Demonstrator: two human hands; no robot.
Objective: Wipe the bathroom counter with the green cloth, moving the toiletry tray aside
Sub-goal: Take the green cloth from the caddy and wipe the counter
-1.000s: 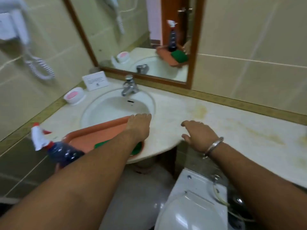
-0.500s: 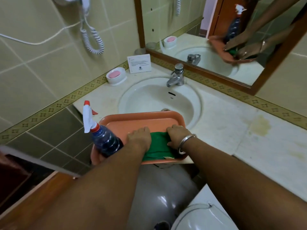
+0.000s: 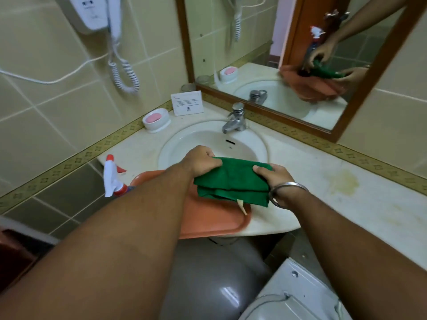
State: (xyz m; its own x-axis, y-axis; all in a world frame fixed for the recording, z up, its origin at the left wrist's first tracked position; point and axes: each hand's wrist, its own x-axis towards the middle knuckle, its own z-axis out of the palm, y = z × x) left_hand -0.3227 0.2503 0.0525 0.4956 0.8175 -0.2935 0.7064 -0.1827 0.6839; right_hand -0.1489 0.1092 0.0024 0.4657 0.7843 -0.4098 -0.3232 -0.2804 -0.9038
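The folded green cloth (image 3: 233,181) hangs between both hands, lifted above the orange toiletry tray (image 3: 215,218). My left hand (image 3: 199,159) pinches its left edge and my right hand (image 3: 275,176), with a metal bangle on the wrist, grips its right edge. The tray rests on the front lip of the pale counter (image 3: 323,181), partly over the sink basin (image 3: 208,139), and my left forearm covers much of it. A spray bottle (image 3: 113,179) with a white and red trigger stands at the tray's left end, its body hidden by my arm.
A chrome tap (image 3: 235,118) stands behind the basin. At the back left are a white soap dish with pink soap (image 3: 156,120) and a small card (image 3: 187,103). A framed mirror (image 3: 277,54) and a wall hairdryer (image 3: 97,17) hang above. A toilet (image 3: 291,296) sits below right.
Both hands went onto the cloth in the tray, then lifted it up off the tray. The view has shifted closer over the sink.
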